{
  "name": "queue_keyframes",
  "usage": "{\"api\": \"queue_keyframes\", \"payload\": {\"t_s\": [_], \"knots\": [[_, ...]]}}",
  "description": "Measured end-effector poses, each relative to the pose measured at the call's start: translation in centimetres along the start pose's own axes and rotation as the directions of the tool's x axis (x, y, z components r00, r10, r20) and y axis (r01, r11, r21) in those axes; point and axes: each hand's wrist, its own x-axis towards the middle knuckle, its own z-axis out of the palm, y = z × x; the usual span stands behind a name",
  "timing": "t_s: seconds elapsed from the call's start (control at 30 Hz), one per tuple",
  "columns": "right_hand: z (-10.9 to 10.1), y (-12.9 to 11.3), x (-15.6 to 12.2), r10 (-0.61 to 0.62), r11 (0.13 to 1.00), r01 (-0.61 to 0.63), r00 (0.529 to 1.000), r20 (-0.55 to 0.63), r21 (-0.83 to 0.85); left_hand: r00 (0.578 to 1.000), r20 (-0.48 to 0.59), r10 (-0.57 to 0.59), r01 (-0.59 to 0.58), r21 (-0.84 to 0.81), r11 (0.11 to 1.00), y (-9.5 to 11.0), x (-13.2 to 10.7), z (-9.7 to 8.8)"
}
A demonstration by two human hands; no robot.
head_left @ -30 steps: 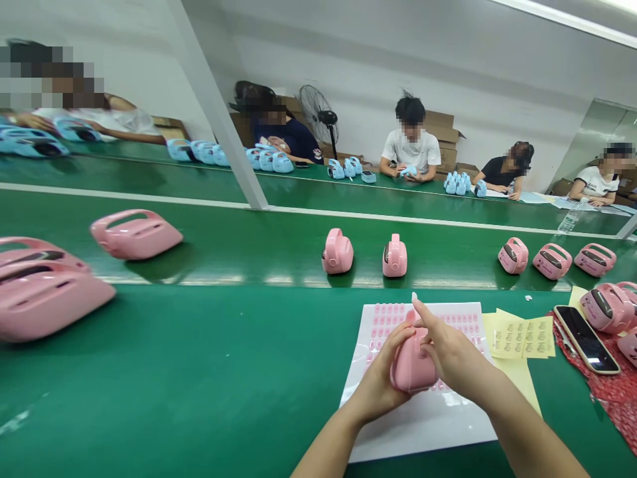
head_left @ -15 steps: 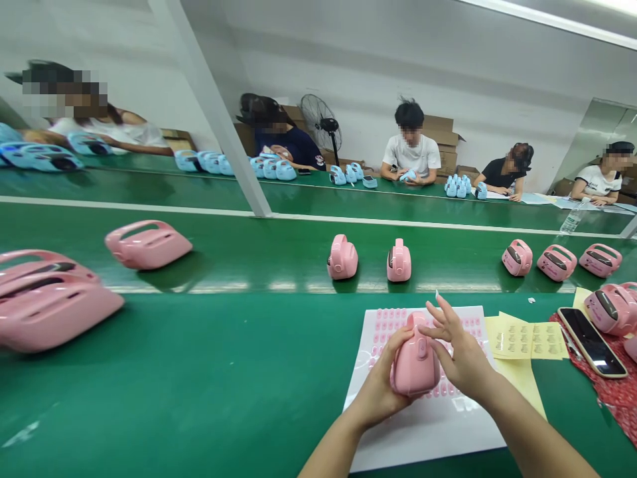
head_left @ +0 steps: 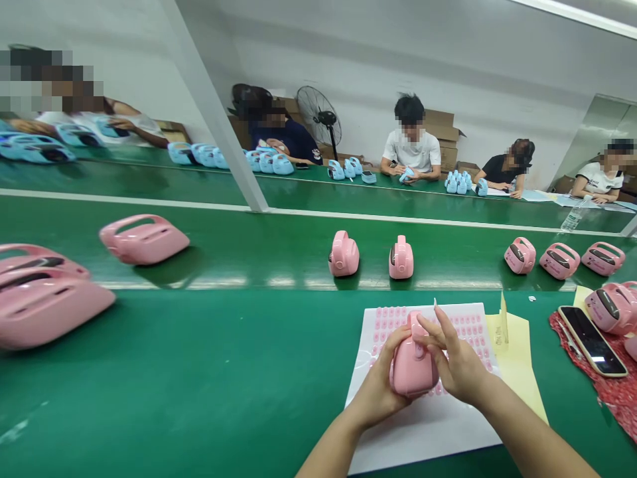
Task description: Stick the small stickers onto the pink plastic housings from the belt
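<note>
My left hand [head_left: 381, 382] is wrapped around the side of a small pink handled device [head_left: 414, 372], shaped like a portable speaker. It is held tilted, with its end and handle toward me. My right hand [head_left: 460, 362] touches that end at an oval spot below the handle, its fingertips against the casing and other fingers stretched up and apart. Whether anything tiny sits under those fingertips I cannot tell. Beneath the device lies a white sheet [head_left: 383, 448] with rows of small pink oval stickers [head_left: 391, 324], partly covered by my hands.
Yellow sticker paper [head_left: 520, 378], with a raised flap, lies right of the sheet. Farther right are a phone [head_left: 592, 342] and red bubble wrap [head_left: 614, 398]. More pink devices [head_left: 343, 255] stand along the green belt and at left [head_left: 54, 305]. Co-workers [head_left: 411, 146] sit opposite with blue devices.
My right fingers have drawn closer together against the device's end. A yellow paper flap beside the sheet has lifted upright. My left hand keeps its hold; the view has shifted slightly.
</note>
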Motion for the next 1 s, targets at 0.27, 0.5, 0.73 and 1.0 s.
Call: {"api": "queue_keyframes", "payload": {"t_s": [0.27, 0.5, 0.73, 1.0], "knots": [[0.5, 0.8, -0.2, -0.239, 0.963, 0.24, 0.971, 0.024, -0.12, 1.0, -0.024, 0.011, -0.01, 0.031, 0.999, -0.2, -0.2, 0.1], [-0.1, 0.8, 0.3, 0.212, 0.947, -0.2, 0.977, -0.022, 0.251, 1.0, 0.006, -0.015, 0.015, 0.016, 1.0, 0.1, -0.1, -0.2], [0.9, 1.0, 1.2, 0.374, 0.882, -0.344, 0.927, -0.036, 0.322, 0.998, 0.022, -0.053, 0.053, -0.009, 0.999, 0.3, -0.2, 0.2], [-2.4, 3.9, 2.9, 0.399, 0.849, -0.481, 0.855, 0.33, 0.221, 0.988, 0.141, -0.059, 0.114, -0.421, 0.9, 1.4, -0.3, -0.5]]}}
